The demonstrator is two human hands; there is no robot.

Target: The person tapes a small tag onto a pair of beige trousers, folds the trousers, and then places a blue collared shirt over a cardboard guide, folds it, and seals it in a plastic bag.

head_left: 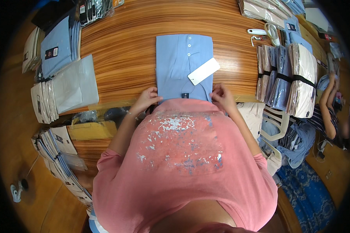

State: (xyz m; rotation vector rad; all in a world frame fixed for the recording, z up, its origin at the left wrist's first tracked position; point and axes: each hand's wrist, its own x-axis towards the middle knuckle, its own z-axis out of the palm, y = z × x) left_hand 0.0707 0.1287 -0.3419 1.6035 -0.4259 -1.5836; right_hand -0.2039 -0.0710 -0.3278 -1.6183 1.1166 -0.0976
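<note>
A light blue folded shirt (171, 66) lies on the wooden table in front of me, its white buttons toward the far end. On its right half rests a blank white hang tag (203, 71), tied by a thin string. A small dark neck label (185, 95) shows at the near end, where my body hides the shirt's lowest part. My left hand (147, 99) pinches the shirt's near left edge, fingers closed. At the opposite edge, the curled fingers of my right hand (223, 97) close on the shirt's near right side.
Bagged shirts (58, 50) and clear plastic bags (76, 83) lie at the left. Banded shirt bundles (286, 79), scissors (274, 35) and a white-handled tool (256, 32) are on the right. A white chair (278, 124) holds clothes; another person's arm (328, 105) shows at far right.
</note>
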